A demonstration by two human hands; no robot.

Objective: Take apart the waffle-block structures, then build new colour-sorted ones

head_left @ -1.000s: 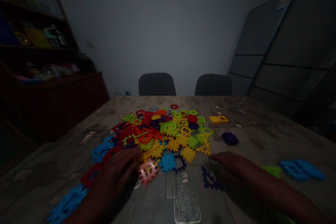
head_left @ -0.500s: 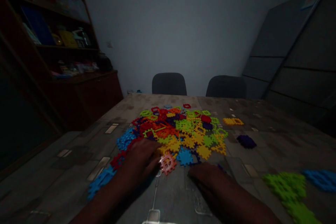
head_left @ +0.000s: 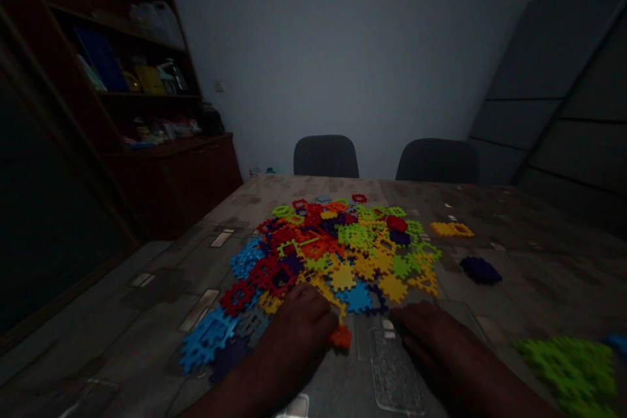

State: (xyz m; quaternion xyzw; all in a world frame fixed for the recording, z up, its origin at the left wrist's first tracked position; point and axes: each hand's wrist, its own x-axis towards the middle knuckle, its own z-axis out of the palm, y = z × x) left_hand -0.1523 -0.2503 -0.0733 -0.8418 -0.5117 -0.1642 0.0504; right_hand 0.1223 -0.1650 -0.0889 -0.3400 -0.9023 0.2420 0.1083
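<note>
Lower left: blue pieces (head_left: pixel 208 338) flat on the table (head_left: pixel 161 313). Bottom centre: left hand (head_left: pixel 307 315), fingers curled and clamped on an orange piece (head_left: pixel 341 338) that pokes out on its right. Mid-frame: mixed pile (head_left: pixel 355 235), just beyond. Lower right of centre: right hand (head_left: pixel 428 332), palm down, grip hidden, can't tell. Further right: dark purple stack (head_left: pixel 481 270). Lower right corner: green pieces (head_left: pixel 568 362).

The left hand (head_left: pixel 309 315) curls round an orange toothed plastic piece (head_left: pixel 342 338); the right hand (head_left: pixel 425 334), fingers extended, is low over the patterned grey-brown worktop (head_left: pixel 543 274). Beyond both hands spreads a heap of multicoloured toothed plastic pieces (head_left: pixel 353 235); bright blue plastic squares (head_left: pixel 208 337) lie left of them, a lime-green plastic stack (head_left: pixel 568 360) right of them
</note>
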